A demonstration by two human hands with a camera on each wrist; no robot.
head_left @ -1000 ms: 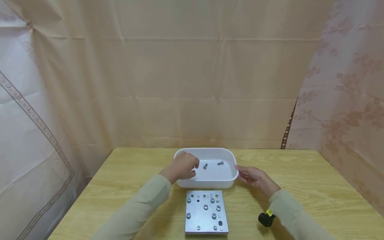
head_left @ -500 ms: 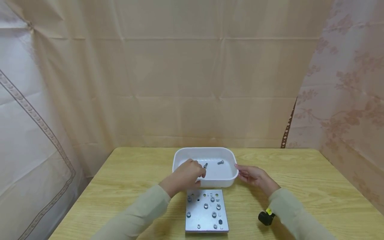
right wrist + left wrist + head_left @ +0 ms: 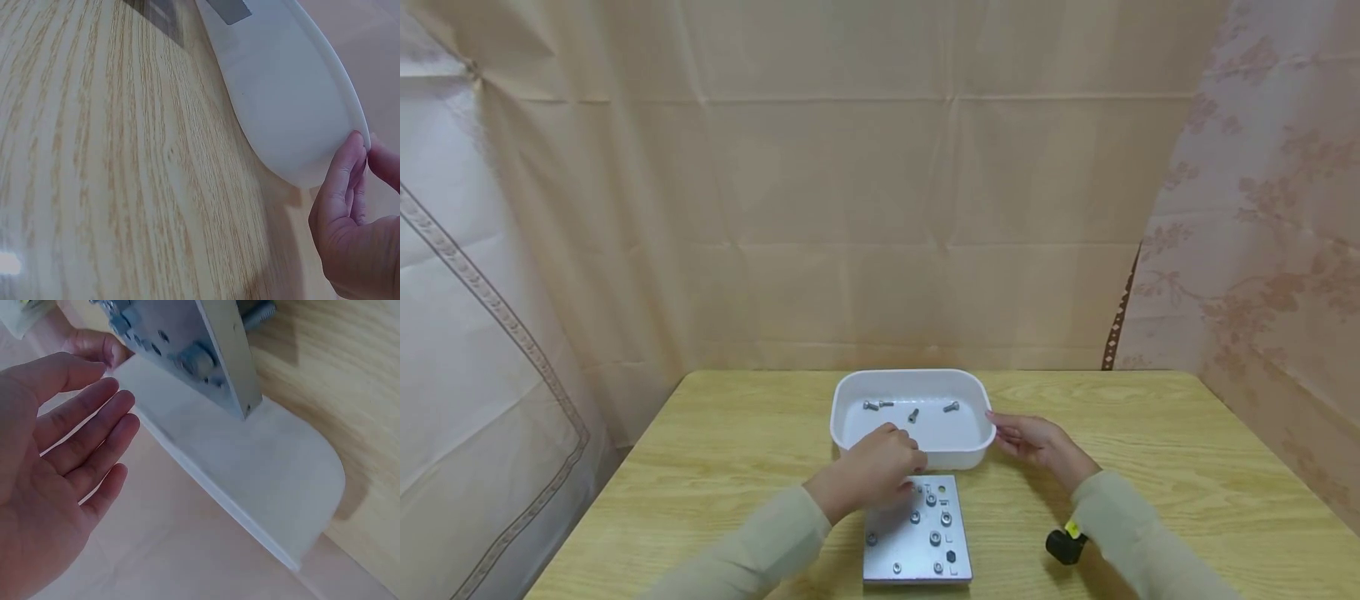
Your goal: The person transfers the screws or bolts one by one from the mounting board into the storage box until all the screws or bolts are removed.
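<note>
A white plastic tray lies on the table with several socket-head bolts inside. My right hand pinches its right rim between thumb and fingers, as the right wrist view also shows. In front of the tray lies a metal plate with bolts set in it and several open holes. Over the plate's far left part hovers my left hand. The left wrist view shows that hand's fingers loosely bent, with nothing visible between them and the thumb. It hides some of the plate's far holes.
A black object with a yellow tag lies by the right forearm. The wooden table reaches back to a beige curtain. Further cloth hangs on both sides.
My left hand has moved out of the tray, toward me and right, to above the plate. Two bolts at the tray's left have come into sight. The right hand stays at the rim.
</note>
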